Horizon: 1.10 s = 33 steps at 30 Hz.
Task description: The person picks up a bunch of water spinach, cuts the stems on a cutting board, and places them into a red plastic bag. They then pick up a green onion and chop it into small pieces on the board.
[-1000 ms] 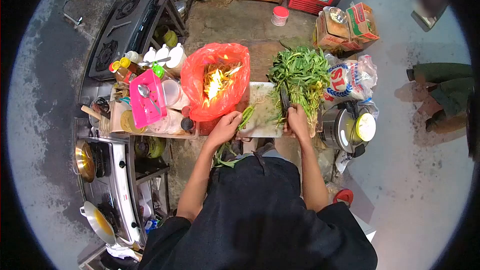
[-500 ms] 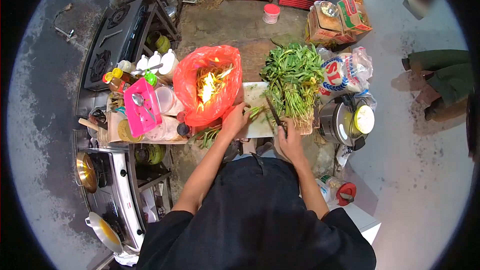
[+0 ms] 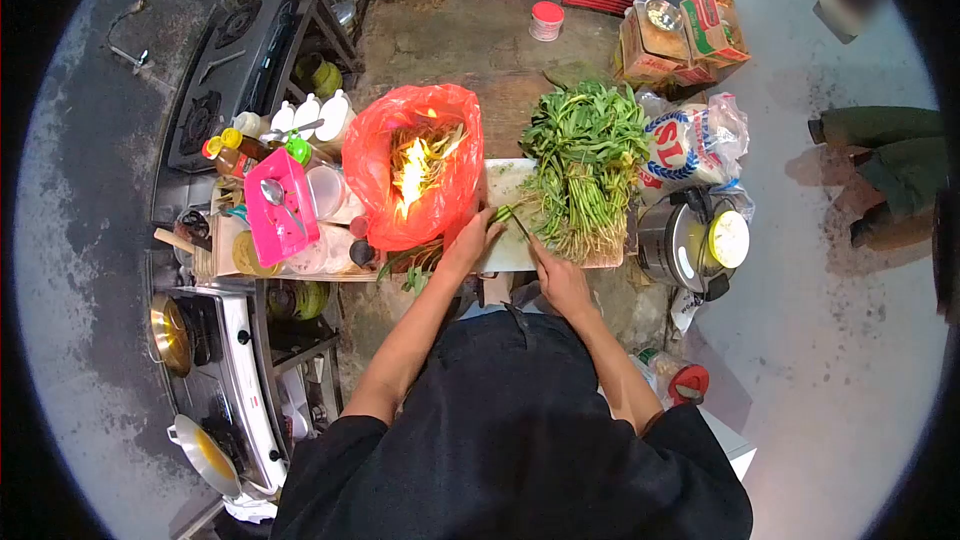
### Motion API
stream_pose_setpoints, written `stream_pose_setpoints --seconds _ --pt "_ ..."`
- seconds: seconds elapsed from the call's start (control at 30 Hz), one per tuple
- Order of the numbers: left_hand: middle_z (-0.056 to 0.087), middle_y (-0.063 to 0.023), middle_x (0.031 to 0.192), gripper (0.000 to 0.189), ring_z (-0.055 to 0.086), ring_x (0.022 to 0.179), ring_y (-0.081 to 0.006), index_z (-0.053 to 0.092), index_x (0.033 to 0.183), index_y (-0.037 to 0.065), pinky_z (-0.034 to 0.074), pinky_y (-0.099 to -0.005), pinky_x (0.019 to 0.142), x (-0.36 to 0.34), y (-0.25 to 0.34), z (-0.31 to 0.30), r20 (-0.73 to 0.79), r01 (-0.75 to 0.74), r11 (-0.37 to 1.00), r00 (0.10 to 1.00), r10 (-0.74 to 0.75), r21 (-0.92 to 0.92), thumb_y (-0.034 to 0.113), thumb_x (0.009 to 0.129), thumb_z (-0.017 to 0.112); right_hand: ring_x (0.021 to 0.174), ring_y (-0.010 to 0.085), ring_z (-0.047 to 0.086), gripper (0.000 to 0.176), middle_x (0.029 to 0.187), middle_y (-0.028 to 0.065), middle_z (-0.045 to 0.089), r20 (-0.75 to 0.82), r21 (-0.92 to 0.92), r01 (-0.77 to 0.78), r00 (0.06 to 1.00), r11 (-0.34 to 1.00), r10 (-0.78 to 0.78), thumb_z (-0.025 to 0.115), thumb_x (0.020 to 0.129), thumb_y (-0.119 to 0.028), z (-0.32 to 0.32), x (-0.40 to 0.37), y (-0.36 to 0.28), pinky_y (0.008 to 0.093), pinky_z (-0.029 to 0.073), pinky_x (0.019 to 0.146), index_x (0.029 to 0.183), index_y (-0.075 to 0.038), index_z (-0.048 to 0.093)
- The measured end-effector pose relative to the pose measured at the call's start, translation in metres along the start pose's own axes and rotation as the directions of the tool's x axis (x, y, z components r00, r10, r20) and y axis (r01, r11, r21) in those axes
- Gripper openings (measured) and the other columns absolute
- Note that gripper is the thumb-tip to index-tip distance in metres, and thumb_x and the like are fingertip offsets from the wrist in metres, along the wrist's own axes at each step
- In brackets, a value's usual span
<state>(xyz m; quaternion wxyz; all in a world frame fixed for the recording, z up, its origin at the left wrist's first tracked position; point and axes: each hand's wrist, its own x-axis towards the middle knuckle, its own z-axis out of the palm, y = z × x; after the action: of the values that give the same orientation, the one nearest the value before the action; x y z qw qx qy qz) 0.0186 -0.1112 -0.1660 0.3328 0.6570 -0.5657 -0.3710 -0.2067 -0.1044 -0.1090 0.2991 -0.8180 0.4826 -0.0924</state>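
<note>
Green stems (image 3: 503,212) are pinned on one white cutting board (image 3: 497,254) by the left hand (image 3: 478,236), its grip closed over them. One knife (image 3: 521,226) is clasped fully in the grip of the right hand (image 3: 560,280), blade just beside the left hand; a slip there could nick a finger. One large leafy bundle (image 3: 585,165) is seen at the board's right, one red bag (image 3: 420,170) at its left. The stems cannot be counted.

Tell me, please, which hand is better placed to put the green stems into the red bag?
Left, probably: the left hand touches the green stems right beside the red bag, while the right hand grips the knife.
</note>
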Motion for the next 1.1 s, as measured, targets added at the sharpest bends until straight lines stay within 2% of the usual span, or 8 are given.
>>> stream_pose_setpoints --seconds 0.2,0.3,0.47,0.6,0.77,0.9,0.97,1.1 --pt "0.068 -0.0255 0.117 0.042 0.065 0.111 -0.0382 0.059 0.128 -0.004 0.051 -0.0423 0.091 -0.001 0.001 0.002 0.019 0.019 1.0 1.0 -0.019 -0.013 0.024 0.097 0.063 0.067 0.0425 0.066 0.06 0.072 0.0236 0.065 0.041 -0.107 -0.008 0.999 0.994 0.012 0.055 0.095 -0.015 0.001 0.003 0.002 0.0548 0.053 0.067 0.152 -0.025 0.04" --pt "0.067 -0.0246 0.118 0.043 0.064 0.114 -0.0381 0.058 0.132 0.002 0.05 -0.0433 0.093 -0.001 -0.003 0.006 0.003 0.061 0.998 0.998 -0.061 -0.013 0.027 0.098 0.062 0.059 0.0426 0.063 0.063 0.063 0.0243 0.061 0.011 -0.152 0.074 0.997 0.986 -0.073 0.055 0.095 -0.016 0.0 0.006 0.005 0.0544 0.052 0.059 0.154 -0.025 0.035" --pt "0.068 -0.0231 0.117 0.046 0.062 0.118 -0.0377 0.054 0.137 0.009 0.049 -0.0459 0.095 0.002 -0.009 0.01 0.018 0.265 0.963 0.964 -0.265 -0.038 0.034 0.099 0.06 0.056 0.0413 0.063 0.066 0.061 0.0224 0.061 0.063 -0.206 0.083 0.995 0.975 -0.072 0.057 0.093 -0.015 -0.005 0.013 0.001 0.0541 0.052 0.058 0.155 -0.022 0.034" --pt "0.069 -0.0213 0.114 0.042 0.065 0.112 -0.0362 0.061 0.13 0.009 0.05 -0.0445 0.093 0.006 -0.026 0.015 -0.04 0.177 0.978 0.984 -0.173 0.109 0.034 0.096 0.064 0.057 0.0416 0.063 0.067 0.061 0.023 0.061 0.075 -0.231 0.069 0.996 0.971 -0.053 0.057 0.093 -0.014 -0.004 0.016 -0.002 0.0545 0.053 0.058 0.155 -0.021 0.033" --pt "0.072 -0.0171 0.103 0.032 0.069 0.093 -0.031 0.076 0.108 0.01 0.052 -0.0393 0.087 0.004 -0.011 0.01 -0.212 0.081 0.977 0.977 -0.038 0.197 0.034 0.087 0.075 0.058 0.0436 0.063 0.068 0.062 0.0242 0.061 0.097 -0.227 0.061 0.995 0.972 -0.04 0.056 0.093 -0.012 0.005 0.017 0.005 0.0561 0.052 0.059 0.156 -0.024 0.031" --pt "0.072 -0.016 0.103 0.032 0.068 0.095 -0.0308 0.076 0.109 0.012 0.052 -0.0397 0.087 0.002 -0.015 0.011 -0.244 0.071 0.981 0.97 -0.025 0.182 0.034 0.086 0.076 0.059 0.0445 0.063 0.07 0.063 0.0244 0.061 0.104 -0.205 0.042 0.994 0.978 -0.021 0.056 0.094 -0.012 0.008 0.017 0.005 0.0566 0.052 0.059 0.157 -0.026 0.029" --pt "0.068 -0.019 0.11 0.033 0.064 0.105 -0.0346 0.074 0.109 0.007 0.05 -0.0434 0.091 0.004 -0.009 0.007 -0.155 0.134 0.988 0.98 -0.121 0.077 0.028 0.084 0.078 0.059 0.0451 0.063 0.07 0.062 0.0245 0.061 0.084 -0.19 0.042 0.996 0.981 -0.026 0.055 0.095 -0.013 0.015 0.017 0.01 0.0568 0.052 0.059 0.158 -0.027 0.027" --pt "0.068 -0.0195 0.11 0.033 0.065 0.104 -0.035 0.074 0.109 0.007 0.05 -0.0439 0.091 0.005 -0.017 0.011 -0.162 0.145 0.974 0.98 -0.116 0.177 0.028 0.084 0.078 0.059 0.0445 0.064 0.07 0.062 0.0242 0.061 0.095 -0.189 0.039 0.995 0.981 -0.021 0.054 0.095 -0.013 0.025 0.018 0.017 0.0564 0.052 0.059 0.158 -0.028 0.026"
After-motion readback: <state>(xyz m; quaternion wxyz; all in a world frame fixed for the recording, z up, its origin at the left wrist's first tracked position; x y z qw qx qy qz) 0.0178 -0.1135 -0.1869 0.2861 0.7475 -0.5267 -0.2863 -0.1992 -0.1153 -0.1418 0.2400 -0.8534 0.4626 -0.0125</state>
